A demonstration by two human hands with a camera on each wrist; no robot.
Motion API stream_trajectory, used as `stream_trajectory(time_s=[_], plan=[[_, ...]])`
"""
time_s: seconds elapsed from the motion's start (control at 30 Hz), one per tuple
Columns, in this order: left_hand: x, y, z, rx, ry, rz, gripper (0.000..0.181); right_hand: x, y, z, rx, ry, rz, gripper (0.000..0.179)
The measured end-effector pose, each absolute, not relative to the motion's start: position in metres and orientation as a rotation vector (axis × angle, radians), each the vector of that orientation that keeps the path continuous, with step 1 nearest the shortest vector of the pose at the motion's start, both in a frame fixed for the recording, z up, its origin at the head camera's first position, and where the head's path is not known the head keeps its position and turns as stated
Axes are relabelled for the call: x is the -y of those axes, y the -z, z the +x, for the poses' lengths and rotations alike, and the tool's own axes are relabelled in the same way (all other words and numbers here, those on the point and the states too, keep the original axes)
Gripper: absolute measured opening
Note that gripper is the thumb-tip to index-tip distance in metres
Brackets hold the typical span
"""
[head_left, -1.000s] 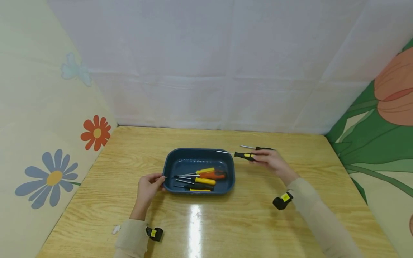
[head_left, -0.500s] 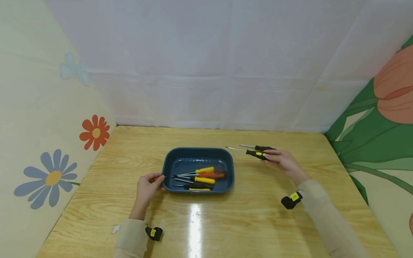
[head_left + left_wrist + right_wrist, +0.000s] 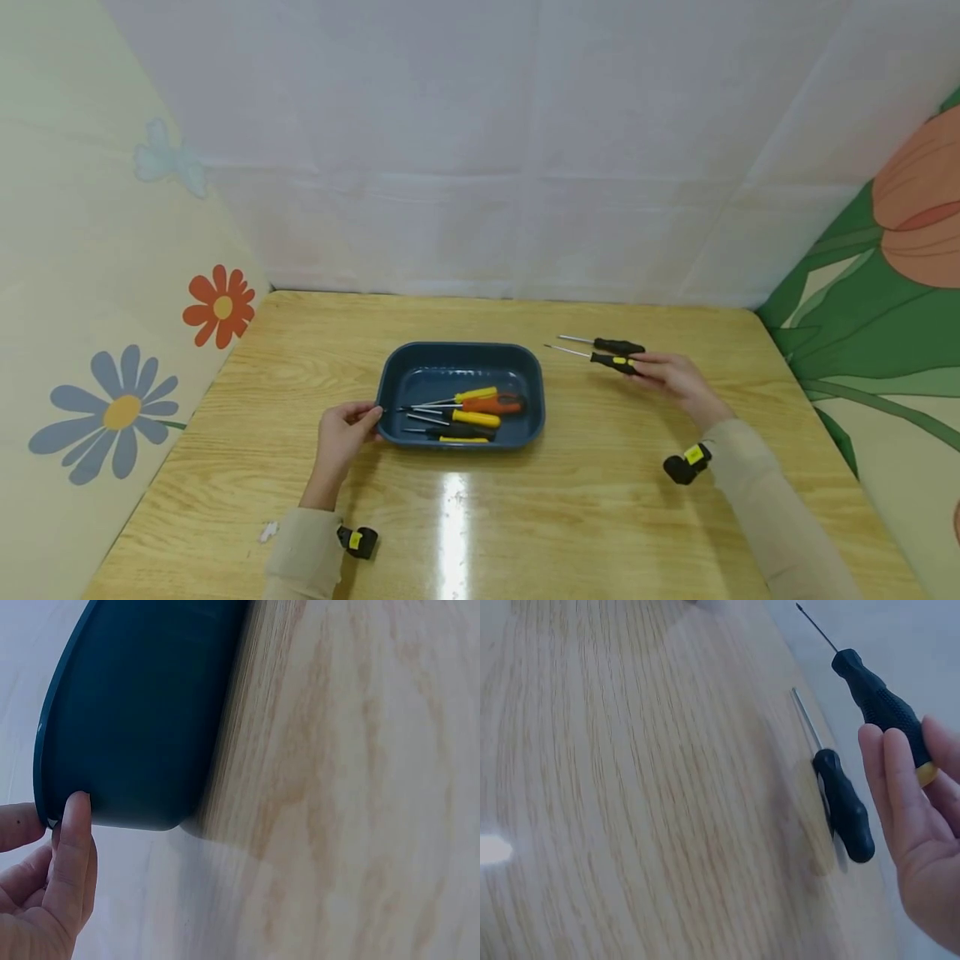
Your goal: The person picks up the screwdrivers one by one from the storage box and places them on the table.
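My left hand (image 3: pixel 343 429) pinches the left rim of a dark blue plastic tray (image 3: pixel 461 354), thumb on one side of the rim and fingers on the other. Several screwdrivers lie inside, with yellow, orange-red and black handles; one orange-red screwdriver (image 3: pixel 491 404) partly covers others. To the tray's right, my right hand (image 3: pixel 675 382) holds a black-and-yellow screwdriver (image 3: pixel 885 709) by the butt of its handle, shaft pointing left, above the table. Just behind it, a black-handled screwdriver (image 3: pixel 846 814) lies on the wood, its shaft also to the left.
The wooden table (image 3: pixel 585 500) ends at a white cloth backdrop (image 3: pixel 510 167). Flower-printed cloths stand on both sides. A small white patch (image 3: pixel 269 531) marks the table near the left sleeve. Each wrist wears a small black camera.
My right hand has moved right with the black-and-yellow screwdriver, from over the tray's right rim to beside the black-handled one. My left hand and the tray have stayed put.
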State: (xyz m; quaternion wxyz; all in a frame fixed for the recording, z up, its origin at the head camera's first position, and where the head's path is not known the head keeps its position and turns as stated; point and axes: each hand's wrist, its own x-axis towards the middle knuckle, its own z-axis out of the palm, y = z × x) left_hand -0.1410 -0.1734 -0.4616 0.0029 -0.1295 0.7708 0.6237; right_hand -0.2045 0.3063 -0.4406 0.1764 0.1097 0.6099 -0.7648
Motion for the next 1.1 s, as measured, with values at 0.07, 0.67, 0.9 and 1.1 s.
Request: stream_trajectory(time_s=[0.07,0.67,0.9,1.1], plan=[[0.173,0.462,-0.141,-2.414,-1.961,-0.406,0.022,-0.309,0.443,-0.206,-1.751,2.141,0.315,0.062],[0.173,0.463,-0.141,-2.415,-1.963,-0.41,0.02,-0.323,0.465,-0.217,-1.645,2.202,0.365,0.061],[0.173,0.465,-0.141,-2.41,-1.967,-0.416,0.02,-0.322,0.47,-0.218,-1.682,2.174,0.388,0.061],[0.174,0.464,-0.141,-2.415,-1.964,-0.421,0.02,-0.321,0.471,-0.219,-1.79,2.098,0.368,0.05]])
